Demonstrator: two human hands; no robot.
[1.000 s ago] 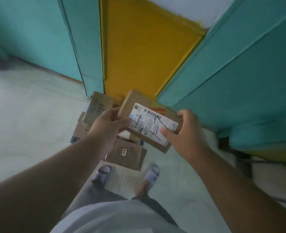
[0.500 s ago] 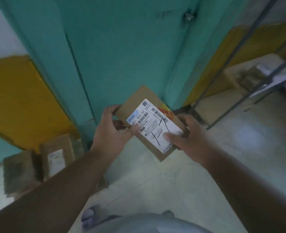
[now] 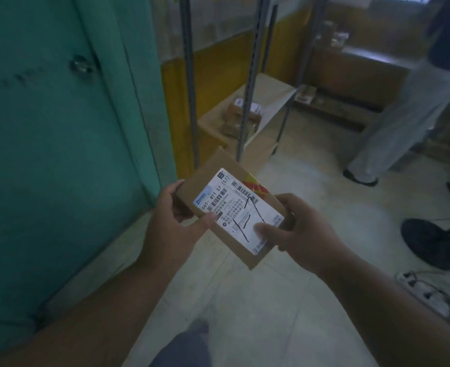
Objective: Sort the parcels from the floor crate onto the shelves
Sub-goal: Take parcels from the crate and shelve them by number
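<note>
Both hands are on one parcel point(image 3: 234, 205) here, held out in front at chest level with the label point(image 3: 238, 207) facing up. The left hand point(image 3: 173, 221) grips the near-left corner, thumb pressed on the label's edge and fingers curled under. The right hand point(image 3: 302, 234) pinches the opposite side, thumb flat on the label, fingers wrapped beneath. So the parcel sits squarely between the two hands, tilted a little, off the floor.

It looks a flat cardboard box, stiff, and probably light, judging by the easy fingertip hold. The glossy label could be slick under the thumbs, so the bare cardboard edges seem the safer place to take hold. One hand around a long edge would likely carry it.

Beyond the hands, up and slightly right, stands the shelf point(image 3: 274, 102) with parcels already on it. Left of the left hand is a teal door point(image 3: 59, 141). Far right of the right hand another person's legs point(image 3: 393, 123) stand near a fan base point(image 3: 430, 242).
</note>
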